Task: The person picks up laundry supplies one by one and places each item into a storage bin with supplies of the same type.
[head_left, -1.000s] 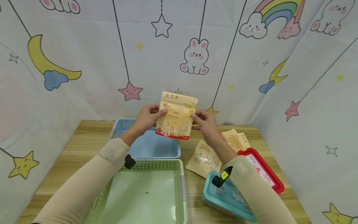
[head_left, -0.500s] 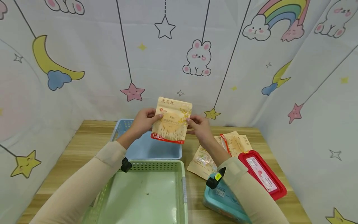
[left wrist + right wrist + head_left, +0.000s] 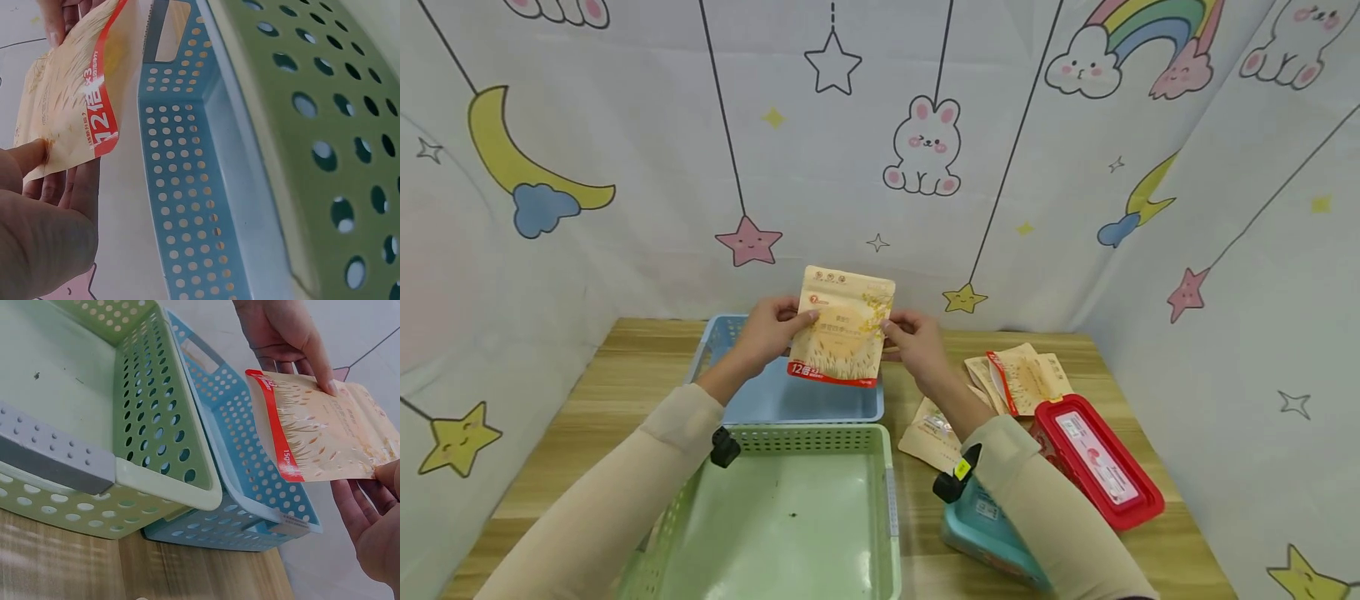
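Running this from afar, I had the left hand (image 3: pixel 767 335) and right hand (image 3: pixel 917 346) each pinching a side edge of a cream, flat, rectangular film pouch with a red bottom band (image 3: pixel 841 337), probably to keep that thin, glossy sheet flat. It was up in the air, overlapping the light-blue perforated plastic basket (image 3: pixel 827 407) in the head view; the pale-green perforated plastic basket (image 3: pixel 790 542) sat nearer.
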Motion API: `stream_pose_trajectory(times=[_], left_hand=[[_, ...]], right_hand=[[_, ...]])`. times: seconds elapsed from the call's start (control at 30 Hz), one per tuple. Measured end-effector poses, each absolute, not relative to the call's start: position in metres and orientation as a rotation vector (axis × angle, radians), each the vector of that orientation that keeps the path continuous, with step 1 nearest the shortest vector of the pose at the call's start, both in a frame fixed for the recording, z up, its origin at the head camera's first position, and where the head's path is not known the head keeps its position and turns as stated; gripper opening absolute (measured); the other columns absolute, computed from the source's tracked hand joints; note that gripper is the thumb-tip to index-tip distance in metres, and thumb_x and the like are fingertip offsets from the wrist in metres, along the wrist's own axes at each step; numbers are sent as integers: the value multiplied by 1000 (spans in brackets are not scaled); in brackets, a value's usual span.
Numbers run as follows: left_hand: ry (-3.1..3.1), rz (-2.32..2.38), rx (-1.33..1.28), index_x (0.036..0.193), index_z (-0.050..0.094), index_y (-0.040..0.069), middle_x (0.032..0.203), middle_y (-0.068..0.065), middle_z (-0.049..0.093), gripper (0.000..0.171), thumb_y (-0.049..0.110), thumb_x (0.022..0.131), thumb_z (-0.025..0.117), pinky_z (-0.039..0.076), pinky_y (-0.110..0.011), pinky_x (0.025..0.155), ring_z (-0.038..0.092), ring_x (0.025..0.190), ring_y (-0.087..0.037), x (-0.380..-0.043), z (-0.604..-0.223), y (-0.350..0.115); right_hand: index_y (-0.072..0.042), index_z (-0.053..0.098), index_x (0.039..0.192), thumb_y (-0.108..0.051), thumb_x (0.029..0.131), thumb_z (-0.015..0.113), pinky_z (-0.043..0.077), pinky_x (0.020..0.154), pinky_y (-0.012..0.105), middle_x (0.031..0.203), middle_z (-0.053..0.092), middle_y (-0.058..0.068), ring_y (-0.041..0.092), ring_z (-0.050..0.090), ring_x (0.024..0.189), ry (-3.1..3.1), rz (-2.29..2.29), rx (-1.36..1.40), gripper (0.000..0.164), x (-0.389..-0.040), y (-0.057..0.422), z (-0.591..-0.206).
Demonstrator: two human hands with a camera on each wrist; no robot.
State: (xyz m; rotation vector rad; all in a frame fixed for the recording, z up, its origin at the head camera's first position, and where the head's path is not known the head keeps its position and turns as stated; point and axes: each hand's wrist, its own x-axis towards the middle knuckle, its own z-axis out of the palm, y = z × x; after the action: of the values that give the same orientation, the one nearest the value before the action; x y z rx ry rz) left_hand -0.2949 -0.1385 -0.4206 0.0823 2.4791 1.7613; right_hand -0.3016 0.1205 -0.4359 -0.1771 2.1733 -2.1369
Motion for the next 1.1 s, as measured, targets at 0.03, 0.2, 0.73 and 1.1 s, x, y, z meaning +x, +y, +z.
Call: stream_pose_trajectory(times=[0.03, 0.2, 0.73, 1.1], left_hand=[[2480, 1755, 77, 129, 66, 2, 112, -16, 74, 39, 36, 108, 64, 61, -35, 66, 72, 82, -20, -294, -422, -140], [2492, 1735, 67, 127, 66, 3, 112, -15, 74, 39, 37, 109, 63, 62, -35, 67, 71, 83, -21, -293, -427, -145], [2415, 1697, 2, 132, 59, 0, 121, -20, 72, 40, 33, 111, 60, 62, -35, 69, 72, 86, -21, -286, -432, -156], [2402, 1670, -5, 134, 54, 0, 123, -23, 68, 40, 32, 111, 59, 63, -37, 69, 72, 85, -22, -285, -440, -158]], right_hand=[[6, 66, 119, -6, 107, 63, 59, 90, 61, 101, 67, 10, 29, 68, 88, 2164, -2138, -178, 18, -301, 120, -437], [5, 64, 127, -4, 106, 62, 62, 86, 56, 106, 69, 14, 29, 69, 88, 2145, -2143, -184, 22, -300, 117, -442], [-8, 49, 155, -5, 107, 61, 62, 87, 56, 111, 66, 15, 28, 70, 96, 2166, -2012, -282, 50, -288, 110, -444], [-13, 43, 159, -10, 108, 63, 61, 88, 55, 115, 64, 15, 24, 66, 96, 2183, -1928, -313, 55, -288, 110, -450]])
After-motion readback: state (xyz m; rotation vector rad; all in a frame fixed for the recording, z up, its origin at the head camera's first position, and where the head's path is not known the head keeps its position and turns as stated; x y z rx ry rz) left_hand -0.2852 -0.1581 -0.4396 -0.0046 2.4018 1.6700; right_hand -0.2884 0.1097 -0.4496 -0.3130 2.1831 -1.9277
